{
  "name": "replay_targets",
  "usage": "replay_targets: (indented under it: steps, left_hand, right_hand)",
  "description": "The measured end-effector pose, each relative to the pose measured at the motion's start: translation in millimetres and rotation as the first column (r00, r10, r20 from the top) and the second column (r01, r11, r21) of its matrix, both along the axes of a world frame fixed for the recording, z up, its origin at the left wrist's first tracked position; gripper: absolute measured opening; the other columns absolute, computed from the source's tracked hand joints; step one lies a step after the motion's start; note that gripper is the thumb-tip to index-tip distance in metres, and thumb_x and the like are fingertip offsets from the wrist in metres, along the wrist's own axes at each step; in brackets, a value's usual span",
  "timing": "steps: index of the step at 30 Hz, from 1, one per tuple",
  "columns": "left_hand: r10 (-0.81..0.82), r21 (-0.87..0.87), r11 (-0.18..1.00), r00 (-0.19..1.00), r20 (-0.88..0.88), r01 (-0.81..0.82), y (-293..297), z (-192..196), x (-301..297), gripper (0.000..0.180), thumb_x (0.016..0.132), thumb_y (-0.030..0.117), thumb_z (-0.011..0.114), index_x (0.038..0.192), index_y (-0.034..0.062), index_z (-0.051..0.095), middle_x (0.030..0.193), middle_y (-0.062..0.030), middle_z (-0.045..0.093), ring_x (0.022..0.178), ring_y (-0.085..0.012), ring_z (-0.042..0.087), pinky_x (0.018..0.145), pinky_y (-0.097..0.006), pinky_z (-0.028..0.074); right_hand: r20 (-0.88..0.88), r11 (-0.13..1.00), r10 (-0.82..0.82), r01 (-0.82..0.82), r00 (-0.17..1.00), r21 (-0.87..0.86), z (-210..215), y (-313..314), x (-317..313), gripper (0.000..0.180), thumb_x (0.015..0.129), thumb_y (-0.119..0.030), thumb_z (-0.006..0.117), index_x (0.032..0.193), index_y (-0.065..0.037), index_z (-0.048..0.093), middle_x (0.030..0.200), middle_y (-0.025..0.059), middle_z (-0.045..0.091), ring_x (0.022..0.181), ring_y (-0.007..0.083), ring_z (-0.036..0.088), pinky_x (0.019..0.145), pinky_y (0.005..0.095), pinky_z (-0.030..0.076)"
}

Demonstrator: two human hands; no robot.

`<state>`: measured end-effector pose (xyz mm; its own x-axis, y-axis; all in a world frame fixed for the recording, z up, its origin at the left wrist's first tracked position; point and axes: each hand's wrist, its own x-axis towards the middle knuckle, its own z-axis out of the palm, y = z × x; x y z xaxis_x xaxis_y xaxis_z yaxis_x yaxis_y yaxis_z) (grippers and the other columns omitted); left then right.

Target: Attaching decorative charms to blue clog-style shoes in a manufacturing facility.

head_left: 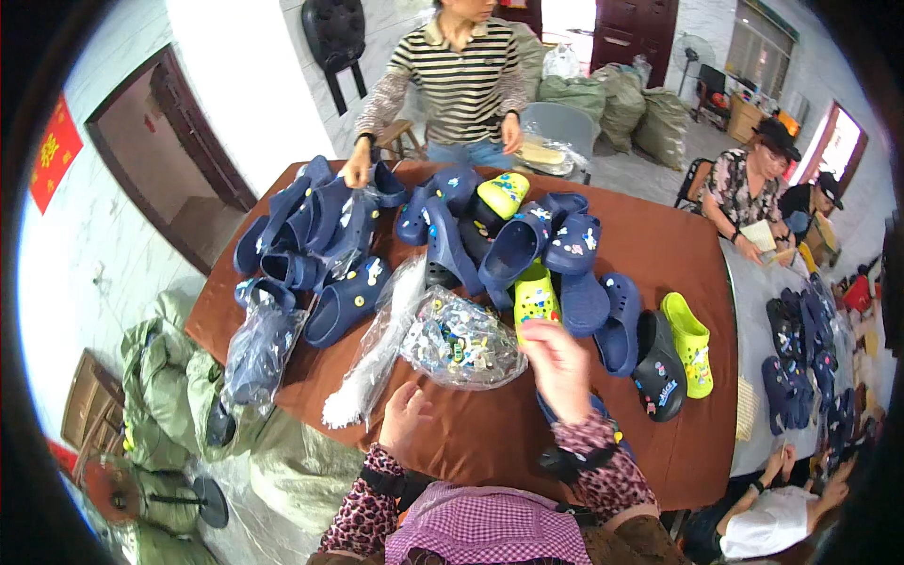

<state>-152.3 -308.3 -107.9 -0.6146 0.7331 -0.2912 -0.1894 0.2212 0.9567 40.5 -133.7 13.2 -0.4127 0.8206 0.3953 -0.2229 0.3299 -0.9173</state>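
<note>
My right hand (557,369) is above the near middle of the table, fingertips pinched together beside the toe of a lime-green clog (535,294). Whatever is between those fingertips is too small to make out. Partly hidden by my right wrist lies a dark blue clog (601,407). Over the brown cloth (471,414), my left hand (405,419) is empty, thumb and loosely bent fingers apart. Between and beyond my hands rests a clear plastic bag (460,341) of small colourful charms. A long clear bag (377,353) with white pieces at its near end is left of it.
Navy clogs (320,212) are heaped at the far left, some bagged. More clogs, including a black one (661,372) and a lime one (692,348), line the right. A person in stripes (461,80) stands across the table, one hand on the heap. Others work at a grey table (753,414).
</note>
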Motion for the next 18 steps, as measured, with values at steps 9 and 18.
replay_targets:
  steps: [9, 18]
  left_hand:
    - [-0.053, 0.226, 0.974, 0.943, 0.329, -0.024, 44.7, 30.8, -29.1, 0.048, 0.092, 0.022, 0.054, 0.13, 0.0018, 0.034, 0.104, -0.0104, 0.056, 0.088, -0.0234, 0.058, 0.067, -0.032, 0.051]
    - [-0.202, 0.176, 0.971, 0.949, 0.24, 0.162, 90.6, 8.2, -52.8, 0.035, 0.086, 0.012, 0.057, 0.117, 0.0007, 0.045, 0.072, -0.0041, 0.055, 0.056, -0.0138, 0.053, 0.049, -0.026, 0.045]
  right_hand:
    - [0.364, 0.773, -0.524, 0.25, 0.77, 0.583, -68.3, 17.2, -41.7, 0.035, 0.077, -0.013, 0.064, 0.11, -0.006, 0.055, 0.111, 0.0151, 0.056, 0.106, 0.0345, 0.051, 0.09, 0.042, 0.042]
    - [0.466, 0.952, -0.279, 0.304, 0.84, 0.022, -127.2, 21.6, -36.2, 0.02, 0.084, -0.019, 0.056, 0.094, -0.002, 0.06, 0.083, 0.0168, 0.064, 0.08, 0.0299, 0.063, 0.072, 0.0354, 0.049]
